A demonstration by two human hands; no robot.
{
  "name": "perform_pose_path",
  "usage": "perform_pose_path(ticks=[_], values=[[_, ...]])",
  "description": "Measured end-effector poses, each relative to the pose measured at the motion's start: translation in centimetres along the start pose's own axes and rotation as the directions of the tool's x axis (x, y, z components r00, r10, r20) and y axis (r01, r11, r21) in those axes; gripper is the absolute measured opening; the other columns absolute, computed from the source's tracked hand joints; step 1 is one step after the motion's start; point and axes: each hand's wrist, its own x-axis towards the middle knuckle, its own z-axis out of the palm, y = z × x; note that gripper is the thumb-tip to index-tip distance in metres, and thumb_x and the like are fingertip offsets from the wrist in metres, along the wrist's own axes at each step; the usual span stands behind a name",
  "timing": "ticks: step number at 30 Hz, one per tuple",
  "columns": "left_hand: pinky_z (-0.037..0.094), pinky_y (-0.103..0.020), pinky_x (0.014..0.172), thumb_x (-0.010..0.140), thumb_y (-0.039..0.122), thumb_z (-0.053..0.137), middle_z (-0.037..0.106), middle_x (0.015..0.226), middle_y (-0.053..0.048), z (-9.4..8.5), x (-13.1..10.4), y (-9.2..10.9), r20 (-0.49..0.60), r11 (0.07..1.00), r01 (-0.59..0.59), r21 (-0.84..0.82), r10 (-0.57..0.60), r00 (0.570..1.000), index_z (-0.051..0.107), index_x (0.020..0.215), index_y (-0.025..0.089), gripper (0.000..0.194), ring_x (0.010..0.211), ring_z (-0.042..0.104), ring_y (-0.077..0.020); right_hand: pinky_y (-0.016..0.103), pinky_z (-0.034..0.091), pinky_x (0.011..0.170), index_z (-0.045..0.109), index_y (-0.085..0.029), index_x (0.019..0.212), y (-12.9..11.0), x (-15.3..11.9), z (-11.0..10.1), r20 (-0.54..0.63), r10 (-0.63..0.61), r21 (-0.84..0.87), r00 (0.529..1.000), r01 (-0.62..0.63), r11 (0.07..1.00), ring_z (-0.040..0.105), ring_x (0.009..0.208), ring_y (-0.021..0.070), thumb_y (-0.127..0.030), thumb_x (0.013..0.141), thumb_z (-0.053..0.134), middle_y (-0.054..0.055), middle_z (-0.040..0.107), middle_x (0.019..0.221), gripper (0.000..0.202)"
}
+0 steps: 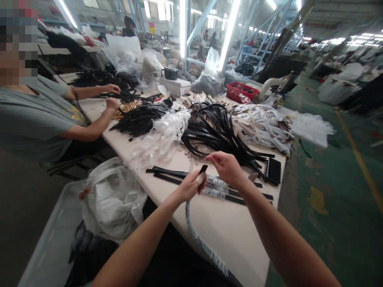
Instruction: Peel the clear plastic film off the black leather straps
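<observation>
My left hand (194,184) is closed round a black strap, whose short end (203,169) sticks up past the thumb. Below that hand the strap, partly wrapped in clear film (206,246), hangs over the table edge and curves toward my lap. A pale wrap covers part of one finger. My right hand (222,164) is just to the right and a little higher, its thumb and fingertips pinched together; anything between them is too small to make out. Several black straps with film-wrapped middles (214,193) lie across the table under both hands.
Behind my hands are piles of black straps (218,123), clear film (170,127) and pale strips (257,123). A black phone-like object (273,171) lies at the right edge. A person (38,107) works at the left. Below the table's left side is a plastic bag (112,199) in a bin.
</observation>
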Motion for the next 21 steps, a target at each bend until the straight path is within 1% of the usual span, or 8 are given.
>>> perform_pose_path(ticks=[3, 5, 7, 10, 13, 18, 20, 21], values=[[0.035, -0.022, 0.049, 0.101, 0.048, 0.035, 0.050, 0.056, 0.003, -0.3, -0.1, 0.5, 0.056, 0.995, -0.003, 0.104, -0.003, 0.998, 0.051, 0.067, 0.018, 0.048, 0.049, 0.045, -0.0094, 0.027, 0.052, 0.071, 0.073, -0.021, 0.110, 0.2, -0.9, -1.0, 0.085, -0.091, -0.074, 0.992, 0.098, 0.992, 0.066, 0.078, 0.0167, -0.034, 0.092, 0.063, 0.006, 0.074, 0.098, 0.024], [0.036, -0.022, 0.051, 0.101, 0.047, 0.034, 0.050, 0.055, 0.003, -0.2, 0.0, 1.1, 0.105, 0.986, -0.013, 0.165, -0.005, 0.995, 0.051, 0.066, 0.018, 0.049, 0.050, 0.045, -0.0098, 0.026, 0.049, 0.067, 0.075, -0.021, 0.102, 0.1, -1.7, -1.5, 0.188, -0.160, -0.094, 0.969, 0.180, 0.979, 0.064, 0.072, 0.0146, -0.029, 0.090, 0.065, 0.005, 0.072, 0.089, 0.017], [0.039, -0.023, 0.054, 0.101, 0.047, 0.033, 0.052, 0.058, 0.002, -0.1, -0.1, 1.7, 0.161, 0.976, -0.022, 0.218, -0.014, 0.987, 0.054, 0.069, 0.017, 0.048, 0.052, 0.048, -0.0104, 0.026, 0.047, 0.067, 0.077, -0.019, 0.088, -0.1, -2.4, -2.5, 0.166, -0.207, -0.137, 0.964, 0.230, 0.963, 0.062, 0.070, 0.0144, -0.026, 0.091, 0.064, 0.004, 0.069, 0.080, 0.015], [0.045, -0.025, 0.062, 0.101, 0.046, 0.033, 0.061, 0.070, -0.001, -0.3, -0.3, 2.2, 0.233, 0.966, -0.040, 0.255, -0.021, 0.972, 0.059, 0.078, 0.017, 0.046, 0.060, 0.055, -0.0120, 0.026, 0.046, 0.064, 0.076, -0.019, 0.088, -0.3, -3.6, -5.8, -0.068, -0.177, -0.199, 0.982, 0.160, 0.967, 0.061, 0.069, 0.0150, -0.028, 0.092, 0.063, 0.004, 0.068, 0.079, 0.017], [0.049, -0.027, 0.067, 0.101, 0.045, 0.033, 0.064, 0.079, -0.004, -0.4, -0.5, 2.1, 0.285, 0.964, -0.052, 0.262, -0.026, 0.958, 0.059, 0.080, 0.017, 0.044, 0.067, 0.059, -0.0138, 0.027, 0.045, 0.061, 0.076, -0.020, 0.089, 0.1, -5.1, -10.1, -0.309, -0.109, -0.245, 0.945, 0.032, 0.969, 0.059, 0.065, 0.0148, -0.034, 0.092, 0.064, 0.002, 0.065, 0.075, 0.019], [0.049, -0.026, 0.062, 0.099, 0.045, 0.036, 0.064, 0.077, -0.003, -0.5, -0.2, 2.3, 0.357, 0.949, 0.039, 0.313, -0.156, 0.921, 0.057, 0.082, 0.018, 0.039, 0.064, 0.060, -0.0143, 0.028, 0.042, 0.055, 0.075, -0.020, 0.093, 2.1, -8.9, -15.0, -0.622, 0.008, -0.222, 0.783, -0.186, 0.957, 0.056, 0.057, 0.0155, -0.044, 0.088, 0.066, 0.001, 0.062, 0.067, 0.026], [0.047, -0.026, 0.060, 0.100, 0.046, 0.034, 0.063, 0.076, -0.002, -1.2, -0.3, 3.5, 0.363, 0.916, 0.022, 0.402, -0.181, 0.914, 0.057, 0.085, 0.019, 0.039, 0.060, 0.059, -0.0139, 0.029, 0.042, 0.054, 0.075, -0.021, 0.099, 3.6, -11.2, -16.7, -0.722, 0.023, -0.208, 0.692, -0.248, 0.946, 0.056, 0.056, 0.0170, -0.045, 0.088, 0.066, 0.002, 0.062, 0.068, 0.028], [0.047, -0.026, 0.062, 0.100, 0.047, 0.035, 0.064, 0.077, -0.002, -1.7, -0.4, 4.2, 0.351, 0.881, -0.020, 0.472, -0.168, 0.921, 0.058, 0.089, 0.019, 0.038, 0.062, 0.059, -0.0146, 0.030, 0.041, 0.054, 0.074, -0.023, 0.104, 4.6, -12.4, -17.7, -0.738, 0.034, -0.198, 0.674, -0.265, 0.944, 0.056, 0.057, 0.0180, -0.045, 0.089, 0.064, 0.003, 0.062, 0.070, 0.028]])
